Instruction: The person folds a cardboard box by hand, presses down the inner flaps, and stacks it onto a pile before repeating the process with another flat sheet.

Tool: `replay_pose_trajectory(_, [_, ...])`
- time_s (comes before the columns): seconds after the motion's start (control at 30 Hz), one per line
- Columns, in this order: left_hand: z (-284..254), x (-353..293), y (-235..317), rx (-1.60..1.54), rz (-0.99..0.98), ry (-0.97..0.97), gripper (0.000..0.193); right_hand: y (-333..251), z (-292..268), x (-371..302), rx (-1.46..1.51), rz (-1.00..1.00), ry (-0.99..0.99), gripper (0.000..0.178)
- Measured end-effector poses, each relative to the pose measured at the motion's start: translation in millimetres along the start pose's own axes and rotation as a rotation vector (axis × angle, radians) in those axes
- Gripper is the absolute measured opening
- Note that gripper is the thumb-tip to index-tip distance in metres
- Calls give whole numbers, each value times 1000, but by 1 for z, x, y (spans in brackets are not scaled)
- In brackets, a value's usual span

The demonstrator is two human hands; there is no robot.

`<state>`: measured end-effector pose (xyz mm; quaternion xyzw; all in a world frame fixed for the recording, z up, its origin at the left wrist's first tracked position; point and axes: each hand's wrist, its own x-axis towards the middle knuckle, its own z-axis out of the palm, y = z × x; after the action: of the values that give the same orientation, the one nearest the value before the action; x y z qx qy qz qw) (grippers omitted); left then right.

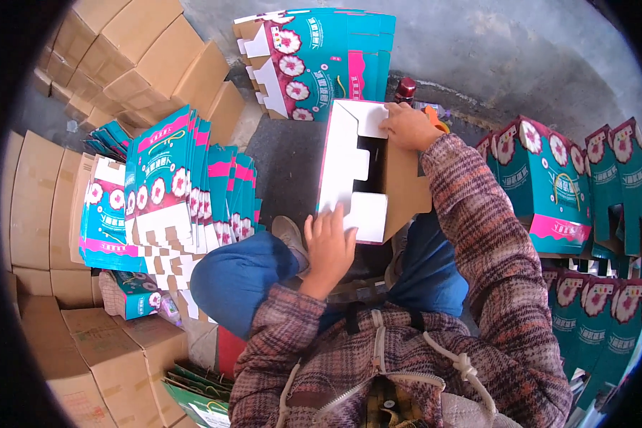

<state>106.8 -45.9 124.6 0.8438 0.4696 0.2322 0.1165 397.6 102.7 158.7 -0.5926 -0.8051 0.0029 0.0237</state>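
A carton (342, 157) stands upright between my knees, its white-lined flaps and brown inner side turned up, with a dark gap showing into its inside. My right hand (410, 127) is closed over the far end, thumb and fingers at the far white flap (369, 118). At the near end, my left hand (328, 246) lies with fingers spread against the edge of the carton, beside the near white flap (371, 216). A brown side flap (406, 187) sticks out to the right. The carton's outer printed faces are mostly hidden from above.
Flat teal printed cartons (314, 64) lean against the grey wall (492, 50). More stand stacked at left (157, 171). Formed teal boxes (560, 185) line the right. Brown boxes (143, 57) pile up at far left. A dark red-capped bottle (405, 89) stands behind the carton.
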Motion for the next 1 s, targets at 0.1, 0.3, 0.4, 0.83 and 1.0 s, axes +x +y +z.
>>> replay_pose_trajectory(0.1, [10,3,15,253,109,56,47,9,12,-6,96,8,158,24])
replay_pose_trajectory(0.3, [18,10,54,-54,199,-102,54,4,17,-10,172,34,282,25])
replay_pose_trajectory(0.4, [26,15,61,-16,101,-113,58,6,18,-10,146,16,285,26])
replay_pose_trajectory(0.83, [-11,14,-49,15,180,3,38,9,-4,-14,436,74,-39,55])
replay_pose_trajectory(1.0, [-3,21,-49,-179,-134,104,45,22,0,1,786,345,-132,88])
